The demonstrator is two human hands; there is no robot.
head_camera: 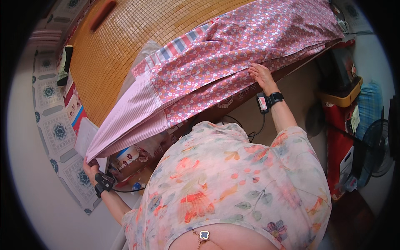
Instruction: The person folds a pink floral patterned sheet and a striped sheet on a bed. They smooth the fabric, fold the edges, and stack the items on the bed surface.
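A long folded cloth with a pink flower print [215, 68] lies across the near side of a bed. Joined to its left end is a pale pink striped section [131, 112], which narrows to a corner. My left hand [91, 170] pinches that corner at the lower left, drawing the stripes out past the bed's edge. On the right, my right hand [264, 78] touches the lower fold of the flowered part with extended fingers and grips nothing visible. A multicoloured striped fabric [179, 45] shows from beneath the far edge. Each wrist wears a black strapped device.
A tiled bamboo mat [103, 62] covers the bed, with a reddish-brown bar-shaped object [103, 14] at the far left. Clear plastic [147, 51] pokes out behind the cloth. A black fan [376, 147] stands at right. Cables hang near both wrists.
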